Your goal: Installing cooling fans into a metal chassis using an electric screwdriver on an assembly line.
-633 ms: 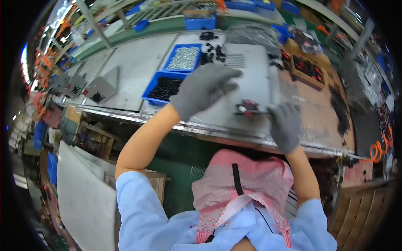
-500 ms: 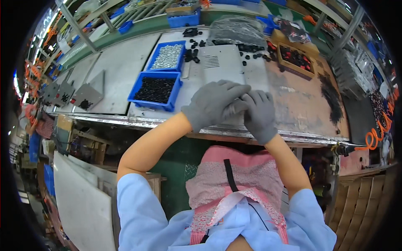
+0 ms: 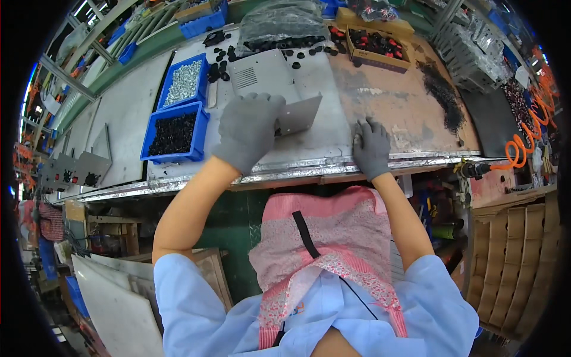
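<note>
My gloved left hand (image 3: 248, 128) is closed around the near side of a thin grey metal plate (image 3: 299, 115), which stands tilted up from the tabletop. Behind it lies a flat grey metal panel (image 3: 262, 72) with a row of slots; whether the two are one piece I cannot tell. At the table's front edge rests my gloved right hand (image 3: 372, 149), its fingers loosely bent and thumb apart, with nothing visible in it. Left of my left hand are a blue bin (image 3: 202, 134) of small black parts and a blue bin (image 3: 162, 94) of silvery parts.
Loose black parts (image 3: 220, 68) and a clear plastic bag (image 3: 282, 24) lie at the back. A cardboard box (image 3: 380, 62) holds red and black parts. Grey metal housings (image 3: 89, 168) stand at far left. An orange coiled hose (image 3: 523, 146) hangs at right.
My hands, together before, have come apart. The left has moved left and now holds the grey plate up at a tilt; the right is at the table edge. The view has shifted to the right.
</note>
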Demonstrator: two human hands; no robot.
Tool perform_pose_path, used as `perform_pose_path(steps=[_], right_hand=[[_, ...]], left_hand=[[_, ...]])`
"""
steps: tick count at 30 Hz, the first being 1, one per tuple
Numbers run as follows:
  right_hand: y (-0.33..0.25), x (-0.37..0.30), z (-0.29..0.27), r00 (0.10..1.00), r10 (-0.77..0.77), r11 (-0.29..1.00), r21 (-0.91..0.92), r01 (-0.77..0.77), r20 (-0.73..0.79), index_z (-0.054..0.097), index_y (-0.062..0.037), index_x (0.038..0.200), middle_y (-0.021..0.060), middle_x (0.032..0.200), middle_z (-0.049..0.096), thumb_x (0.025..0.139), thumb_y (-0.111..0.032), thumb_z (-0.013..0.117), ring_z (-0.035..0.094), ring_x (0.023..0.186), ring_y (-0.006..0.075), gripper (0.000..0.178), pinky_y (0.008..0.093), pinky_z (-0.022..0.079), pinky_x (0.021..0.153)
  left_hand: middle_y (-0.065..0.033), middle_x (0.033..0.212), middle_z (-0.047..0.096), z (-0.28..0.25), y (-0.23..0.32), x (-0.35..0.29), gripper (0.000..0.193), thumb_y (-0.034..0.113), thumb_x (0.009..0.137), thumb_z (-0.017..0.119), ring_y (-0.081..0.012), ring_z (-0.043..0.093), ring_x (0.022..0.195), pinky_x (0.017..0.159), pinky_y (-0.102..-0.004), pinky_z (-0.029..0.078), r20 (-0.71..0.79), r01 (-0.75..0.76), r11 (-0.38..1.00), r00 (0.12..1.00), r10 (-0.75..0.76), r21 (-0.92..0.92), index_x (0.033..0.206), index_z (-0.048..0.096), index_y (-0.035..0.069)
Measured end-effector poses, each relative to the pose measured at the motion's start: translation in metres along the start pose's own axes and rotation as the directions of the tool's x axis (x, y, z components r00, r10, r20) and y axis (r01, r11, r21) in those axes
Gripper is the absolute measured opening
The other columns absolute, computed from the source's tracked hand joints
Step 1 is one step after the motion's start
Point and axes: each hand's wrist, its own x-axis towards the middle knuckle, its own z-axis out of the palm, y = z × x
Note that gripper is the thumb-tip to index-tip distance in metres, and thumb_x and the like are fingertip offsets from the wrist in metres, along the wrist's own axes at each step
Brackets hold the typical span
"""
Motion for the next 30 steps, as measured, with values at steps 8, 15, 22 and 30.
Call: perform_pose_path(steps=[8, 15, 22, 30], right_hand=[[0.002, 0.0, -0.003, 0.995, -0.073, 0.997, -0.004, 0.073, 0.071, 0.062, -0.0162, 0.111, 0.0149, 0.125, 0.052, 0.073, -0.015, 0.06, 0.045, 0.117, 0.0353, 0.038, 0.0463, 0.035, 0.097], [-0.001, 0.002, -0.001, 0.99, -0.14, 0.99, 0.025, 0.139, 0.032, 0.061, -0.0137, 0.11, 0.0101, 0.118, 0.057, 0.07, -0.012, 0.059, 0.045, 0.117, 0.0333, 0.039, 0.0465, 0.033, 0.098], [0.002, -0.004, 0.0, 0.992, -0.127, 0.99, -0.066, 0.127, 0.012, 0.061, -0.014, 0.111, 0.0071, 0.12, 0.059, 0.075, -0.012, 0.055, 0.047, 0.118, 0.0305, 0.036, 0.0487, 0.029, 0.1], [-0.003, -0.001, -0.004, 0.991, -0.109, 0.987, -0.108, 0.118, 0.08, 0.06, -0.0113, 0.114, 0.0075, 0.123, 0.058, 0.078, -0.013, 0.052, 0.045, 0.123, 0.0293, 0.037, 0.0476, 0.026, 0.104]], left_hand=[[-0.0081, 0.081, 0.064, -0.045, -0.027, -0.017, 0.027, 0.013, 0.07, 0.078, -0.0237, 0.064, 0.076, 0.067, -0.0333, 0.049, -0.209, 0.08, 0.967, 0.969, -0.133, -0.242, 0.091, 0.064, 0.006], [-0.0096, 0.083, 0.064, -0.105, -0.062, -0.056, 0.027, 0.018, 0.068, 0.078, -0.0299, 0.063, 0.077, 0.067, -0.0382, 0.049, -0.369, 0.264, 0.958, 0.884, -0.287, -0.114, 0.089, 0.065, 0.008], [-0.0109, 0.082, 0.064, -0.137, -0.144, -0.101, 0.027, 0.022, 0.071, 0.076, -0.0303, 0.062, 0.075, 0.065, -0.039, 0.047, -0.477, 0.405, 0.882, 0.841, -0.256, 0.24, 0.091, 0.065, 0.008], [-0.0048, 0.089, 0.066, -0.134, -0.281, -0.143, 0.022, 0.02, 0.073, 0.07, -0.0269, 0.063, 0.087, 0.077, -0.0391, 0.047, -0.389, 0.561, 0.644, 0.827, -0.407, 0.52, 0.094, 0.065, 0.016]])
